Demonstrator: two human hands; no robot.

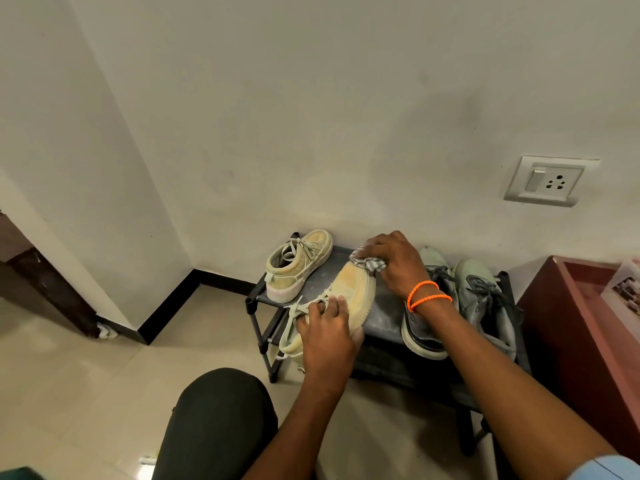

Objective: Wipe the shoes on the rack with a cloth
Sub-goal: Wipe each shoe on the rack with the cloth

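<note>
A beige shoe (356,289) lies tilted over the front edge of the dark shoe rack (384,317). My left hand (327,336) grips it around the laces and heel. My right hand (393,261) holds a crumpled grey striped cloth (369,263) against the shoe's toe. Its matching beige shoe (299,263) stands at the rack's back left. A pair of grey-green sneakers (481,299) sits on the right of the rack, partly hidden behind my right forearm.
The rack stands against a white wall with a switch socket (547,181) above right. A maroon cabinet (585,327) adjoins the rack's right side. My knee (221,417) is just in front, on a tiled floor. A dark door frame (41,285) is at far left.
</note>
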